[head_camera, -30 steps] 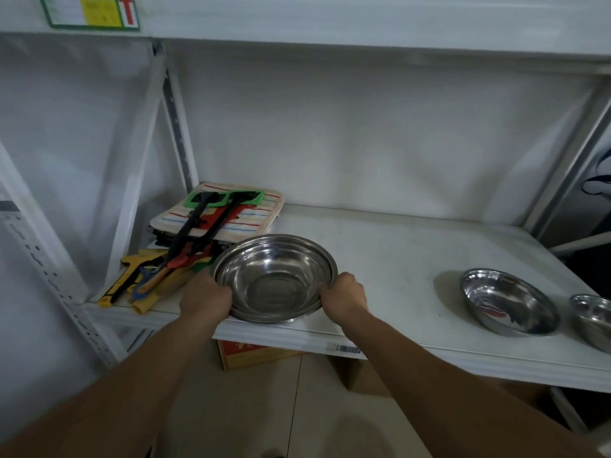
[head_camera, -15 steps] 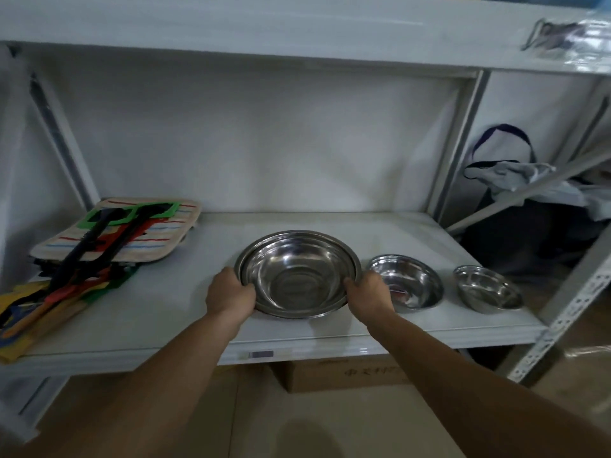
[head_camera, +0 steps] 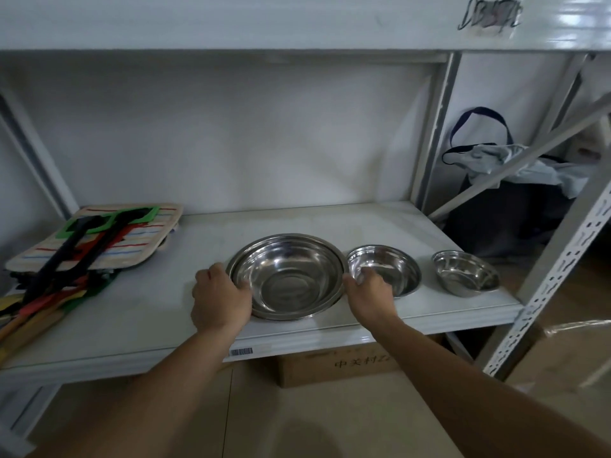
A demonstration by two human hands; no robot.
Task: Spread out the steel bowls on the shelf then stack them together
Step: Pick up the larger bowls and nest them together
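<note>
Three steel bowls sit in a row on the white shelf (head_camera: 297,223). The large bowl (head_camera: 287,276) is in the middle, gripped at its left rim by my left hand (head_camera: 220,297) and at its right rim by my right hand (head_camera: 370,294). Its right rim almost touches the medium bowl (head_camera: 391,267). My right hand covers the medium bowl's near left edge. The small bowl (head_camera: 464,272) stands apart at the right, near the shelf's end.
A striped cloth pad (head_camera: 99,239) with black, green and red utensils (head_camera: 66,266) lies at the shelf's left end. A perforated upright (head_camera: 558,269) stands at the right front corner. A cardboard box (head_camera: 334,365) sits on the floor below; a dark bag (head_camera: 509,206) lies behind right.
Both hands have carried the large bowl rightward along the shelf, from beside the utensils to right next to the medium bowl. The view has swung right with it.
</note>
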